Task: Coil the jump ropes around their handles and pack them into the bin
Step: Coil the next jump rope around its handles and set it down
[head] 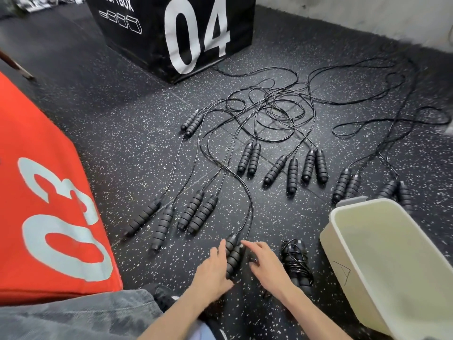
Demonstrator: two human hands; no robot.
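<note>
Speckled gym floor [127, 133]. Both my hands, left hand [212, 268] and right hand [266, 262], fingers relaxed, flank handle pair [233, 256] at lower centre. Bin [416, 312] lower right, empty. Next: grip, start coiling.

A large black soft cube-shaped box [171, 33] printed with a white "04" stands at the upper centre of the frame on a black rubber floor flecked with white [110, 123]. A red soft box [36, 168] bearing a pale "03" fills the left side and rests on the same floor. Along the upper right edge runs a pale grey wall [367, 15]. At the lower left lies grey mottled fabric over a knee [73, 317].
</note>
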